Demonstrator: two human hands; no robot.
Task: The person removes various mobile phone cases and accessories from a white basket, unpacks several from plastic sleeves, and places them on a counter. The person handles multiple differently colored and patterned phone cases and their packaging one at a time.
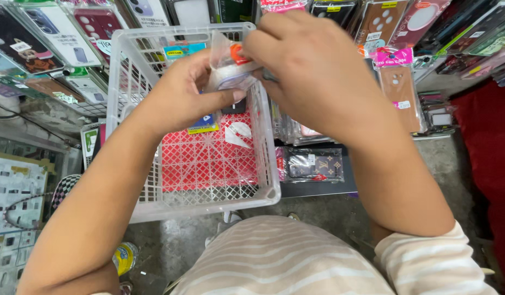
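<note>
**Handling the packaged item over the basket**

Left hand (178, 98) and right hand (312, 71) both pinch the small clear plastic packet (230, 68) above the white plastic lattice basket (203, 196). Probably light, slippery, crinkly film; grip its edges. Packaged phone cases (397, 87) hang beyond.

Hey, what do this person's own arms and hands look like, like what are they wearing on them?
Both hands, the left hand and the right hand, are bare: no gloves, and no rings, watch or bracelet show. The forearms are uncovered too. A short sleeve with pale pink and white stripes ends just above the right elbow, matching the striped top. The left sleeve is out of view.
</note>
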